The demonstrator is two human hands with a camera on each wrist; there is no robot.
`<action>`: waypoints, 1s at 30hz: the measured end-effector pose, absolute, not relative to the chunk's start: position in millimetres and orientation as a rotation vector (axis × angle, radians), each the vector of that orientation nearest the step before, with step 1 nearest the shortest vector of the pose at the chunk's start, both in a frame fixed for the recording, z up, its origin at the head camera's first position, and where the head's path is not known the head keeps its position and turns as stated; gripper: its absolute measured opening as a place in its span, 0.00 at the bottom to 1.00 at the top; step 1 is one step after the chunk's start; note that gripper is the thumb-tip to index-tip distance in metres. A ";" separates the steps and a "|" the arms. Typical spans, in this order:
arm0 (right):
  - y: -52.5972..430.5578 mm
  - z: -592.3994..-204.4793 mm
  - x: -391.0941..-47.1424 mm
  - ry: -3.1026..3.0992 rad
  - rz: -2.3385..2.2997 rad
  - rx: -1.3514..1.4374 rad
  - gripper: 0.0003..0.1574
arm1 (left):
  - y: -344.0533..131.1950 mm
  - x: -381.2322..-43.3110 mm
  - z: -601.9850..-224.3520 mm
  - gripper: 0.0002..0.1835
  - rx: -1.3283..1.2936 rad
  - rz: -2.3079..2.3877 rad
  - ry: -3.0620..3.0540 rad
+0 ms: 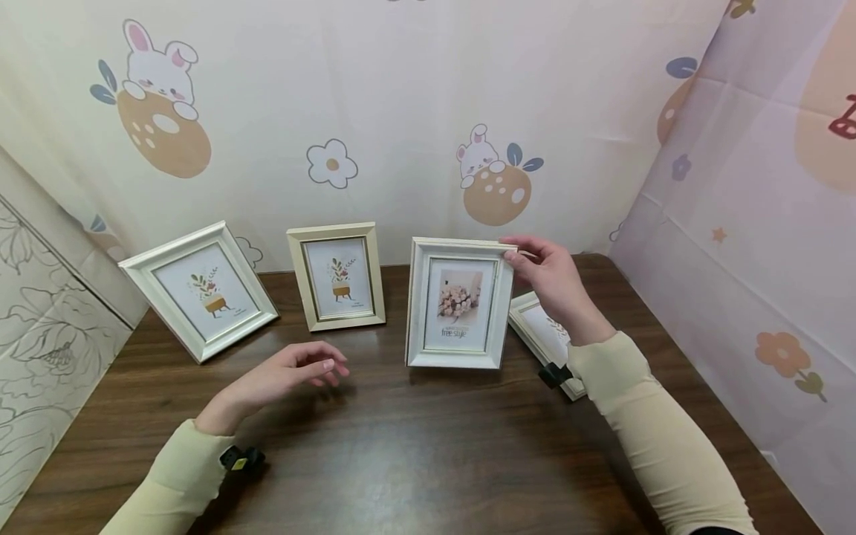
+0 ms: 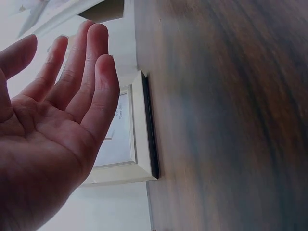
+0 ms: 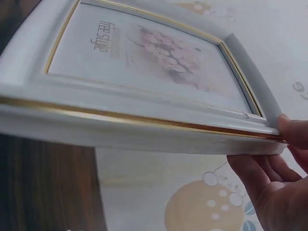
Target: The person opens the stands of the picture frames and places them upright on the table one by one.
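before a rabbit-print cloth (image 1: 394, 96), woodgrain table (image 1: 401, 453), white frame (image 1: 461, 303) in fingers (image 1: 533, 244)

Looks like a homey little corner, but can't tell if it's an actual home: wood-grain table (image 1: 401, 438) under the fingers (image 1: 329, 351), cutesy bunny-print fabric (image 1: 401, 89) hanging beyond them, flowery cloth (image 1: 729, 282) to their right, line-drawn-flower panel (image 1: 47, 357) to their left.

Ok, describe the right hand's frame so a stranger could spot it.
Look to the far side of the dark wooden table. Just right of the cream frame is a white frame, its upper corner pinched by the right hand. Unlike the two frames left of it, it shows a bouquet above "free style".
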State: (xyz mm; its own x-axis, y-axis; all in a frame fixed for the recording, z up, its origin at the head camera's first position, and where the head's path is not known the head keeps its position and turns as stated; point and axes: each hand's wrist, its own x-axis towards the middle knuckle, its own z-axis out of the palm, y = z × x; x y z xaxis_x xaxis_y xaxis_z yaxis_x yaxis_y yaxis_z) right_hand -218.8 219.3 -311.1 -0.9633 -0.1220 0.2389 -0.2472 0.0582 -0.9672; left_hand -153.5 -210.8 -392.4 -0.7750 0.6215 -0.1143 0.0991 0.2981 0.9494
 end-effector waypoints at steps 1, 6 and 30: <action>219.3 -309.4 -216.9 -2.187 2.078 0.405 0.18 | -210.4 -153.5 -392.1 0.19 0.643 1.486 2.106; 221.9 -304.3 -208.8 -2.111 2.094 0.457 0.15 | -208.2 -154.7 -390.9 0.20 0.640 1.477 2.106; 225.9 -339.2 -216.0 -1.600 2.628 0.957 0.10 | -205.6 -157.2 -380.6 0.15 0.677 1.536 2.166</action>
State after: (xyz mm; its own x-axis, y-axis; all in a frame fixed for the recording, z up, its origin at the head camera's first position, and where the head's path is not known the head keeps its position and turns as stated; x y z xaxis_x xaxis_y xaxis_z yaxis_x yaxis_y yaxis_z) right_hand -216.0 225.9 -339.2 -0.8207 -0.3600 0.4437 -0.2290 -0.5042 -0.8326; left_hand -157.2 -205.6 -380.6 -0.8035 0.5938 -0.0429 0.1558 0.2794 0.9474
